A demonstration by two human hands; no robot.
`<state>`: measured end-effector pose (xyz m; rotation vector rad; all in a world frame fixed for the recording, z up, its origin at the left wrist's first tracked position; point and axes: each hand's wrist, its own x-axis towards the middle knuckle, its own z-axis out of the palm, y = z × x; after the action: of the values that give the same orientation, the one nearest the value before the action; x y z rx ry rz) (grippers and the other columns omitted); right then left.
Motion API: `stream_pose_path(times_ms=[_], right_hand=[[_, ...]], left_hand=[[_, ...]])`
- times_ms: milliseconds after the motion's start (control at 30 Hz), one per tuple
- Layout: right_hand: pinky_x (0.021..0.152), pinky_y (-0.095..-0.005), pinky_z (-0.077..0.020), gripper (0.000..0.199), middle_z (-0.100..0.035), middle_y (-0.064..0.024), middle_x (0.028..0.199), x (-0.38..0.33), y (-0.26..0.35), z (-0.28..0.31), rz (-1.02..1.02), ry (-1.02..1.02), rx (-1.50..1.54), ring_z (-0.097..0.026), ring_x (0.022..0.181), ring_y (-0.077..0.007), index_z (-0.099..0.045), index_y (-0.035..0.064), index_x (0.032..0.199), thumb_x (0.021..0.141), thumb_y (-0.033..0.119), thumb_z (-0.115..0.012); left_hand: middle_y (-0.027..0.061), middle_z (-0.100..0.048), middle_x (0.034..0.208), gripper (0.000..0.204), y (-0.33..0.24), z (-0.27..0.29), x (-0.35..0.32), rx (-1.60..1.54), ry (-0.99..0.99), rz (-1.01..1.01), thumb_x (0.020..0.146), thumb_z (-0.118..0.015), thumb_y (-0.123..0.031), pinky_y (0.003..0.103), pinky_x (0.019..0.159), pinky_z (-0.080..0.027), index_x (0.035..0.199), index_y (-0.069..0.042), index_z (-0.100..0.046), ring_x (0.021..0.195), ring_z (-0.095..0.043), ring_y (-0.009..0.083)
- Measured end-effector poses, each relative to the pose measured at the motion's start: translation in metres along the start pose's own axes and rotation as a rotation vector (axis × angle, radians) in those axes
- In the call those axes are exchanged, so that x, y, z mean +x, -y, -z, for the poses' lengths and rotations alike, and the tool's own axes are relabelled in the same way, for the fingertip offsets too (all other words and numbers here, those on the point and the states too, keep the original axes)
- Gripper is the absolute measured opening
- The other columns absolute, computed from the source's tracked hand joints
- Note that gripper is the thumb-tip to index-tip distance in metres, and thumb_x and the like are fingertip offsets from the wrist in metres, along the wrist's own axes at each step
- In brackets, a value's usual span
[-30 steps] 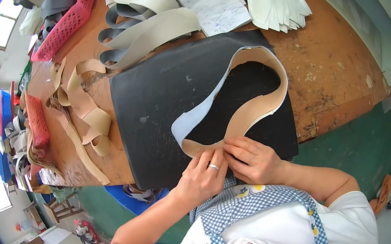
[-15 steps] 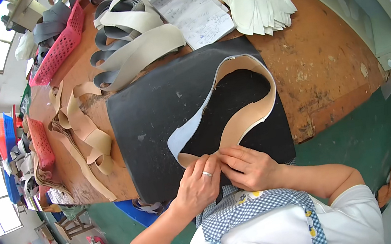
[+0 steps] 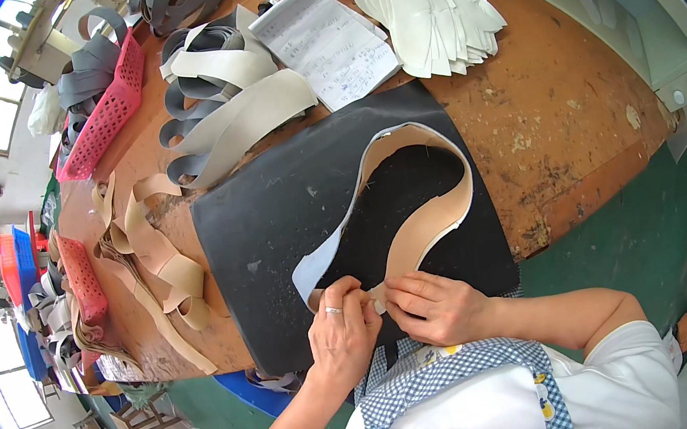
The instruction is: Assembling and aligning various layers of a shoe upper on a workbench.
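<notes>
A looped strip [image 3: 431, 212], tan on its inner face and pale blue-white outside, stands on edge on a black mat [image 3: 274, 215]. My left hand [image 3: 343, 327], with a ring on one finger, pinches the near part of the loop. Close beside it my right hand [image 3: 434, 307] grips the same strip, its thumb and fingers pressed together. A short piece of the strip shows between the two hands. My fingers hide the rest of what they hold there.
Tan strips [image 3: 161, 264] lie left of the mat, and grey-beige strips [image 3: 248, 118] are heaped behind it. Farther back are a handwritten notepad [image 3: 330, 47] and a fan of white cut pieces [image 3: 429, 17]. Pink baskets [image 3: 109, 115] line the table's left side.
My left hand has moved slightly apart from the right, baring a bit of strip between them. The whole view has shifted a little.
</notes>
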<state>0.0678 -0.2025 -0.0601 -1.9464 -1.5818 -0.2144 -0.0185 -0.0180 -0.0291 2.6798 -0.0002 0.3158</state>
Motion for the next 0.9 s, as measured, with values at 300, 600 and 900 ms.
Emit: stream_pose_path(times_ms=[300, 600, 900], right_hand=[[0.102, -0.0382, -0.0516, 0.029, -0.067, -0.012, 0.112, 0.005, 0.004, 0.001, -0.041, -0.03, -0.008, -0.065, 0.113, -0.0265, -0.07, 0.0022, 0.104, 0.08, 0.017, -0.062], [0.101, -0.038, -0.0519, 0.031, -0.067, -0.0115, 0.112, 0.004, 0.004, -0.001, -0.027, -0.029, -0.029, -0.065, 0.114, -0.0262, -0.071, 0.0013, 0.107, 0.081, 0.017, -0.063], [0.098, -0.0387, -0.0546, 0.039, -0.067, -0.0121, 0.115, 0.003, 0.005, -0.002, 0.003, 0.002, -0.072, -0.065, 0.114, -0.0267, -0.072, 0.0033, 0.11, 0.073, 0.016, -0.071]], left_hand=[[0.0142, -0.06, 0.111, 0.03, 0.0, 0.01, -0.001, -0.079, 0.029, -0.068, 0.074, -0.074, 0.001, 0.038, 0.076, -0.054, 0.102, 0.002, -0.063, 0.092, -0.063, 0.0303], [0.0123, -0.064, 0.104, 0.027, -0.002, 0.003, -0.005, 0.056, -0.03, -0.129, 0.07, -0.073, 0.006, 0.036, 0.073, -0.056, 0.095, 0.001, -0.064, 0.084, -0.065, 0.0284], [0.0117, -0.065, 0.099, 0.021, -0.008, -0.005, -0.012, 0.056, -0.158, 0.062, 0.077, -0.072, 0.005, 0.033, 0.065, -0.057, 0.095, 0.001, -0.062, 0.079, -0.066, 0.0262]])
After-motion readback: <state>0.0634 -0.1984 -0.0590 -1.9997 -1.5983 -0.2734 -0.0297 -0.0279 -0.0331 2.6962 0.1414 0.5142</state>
